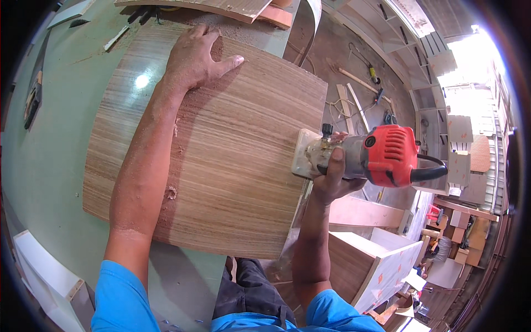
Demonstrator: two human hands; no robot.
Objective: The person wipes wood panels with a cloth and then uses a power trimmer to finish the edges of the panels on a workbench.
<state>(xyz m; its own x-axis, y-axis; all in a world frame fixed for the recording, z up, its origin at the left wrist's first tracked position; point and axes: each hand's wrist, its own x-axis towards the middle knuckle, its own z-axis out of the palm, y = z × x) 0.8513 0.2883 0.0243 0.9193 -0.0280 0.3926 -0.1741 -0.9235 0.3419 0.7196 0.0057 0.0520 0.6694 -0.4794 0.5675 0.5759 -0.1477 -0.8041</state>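
My right hand [330,177] wraps round the clear base housing of a trim router [390,156] with a red motor cap and a black cord. The router's flat base [302,153] sits against the right edge of a wood-grain board [238,138]. Its bit is hidden. My left hand [196,58] lies on the far part of the board, thumb spread out and fingers reaching to the far edge. Sawdust coats this hand and forearm and trails along the board under the arm.
The board lies on a pale green worktop [50,166]. A handsaw [34,99] rests at the left, and more boards [221,8] are at the far edge. On the floor at right are wood strips [354,102] and cords. A cabinet box [359,265] stands right of my legs.
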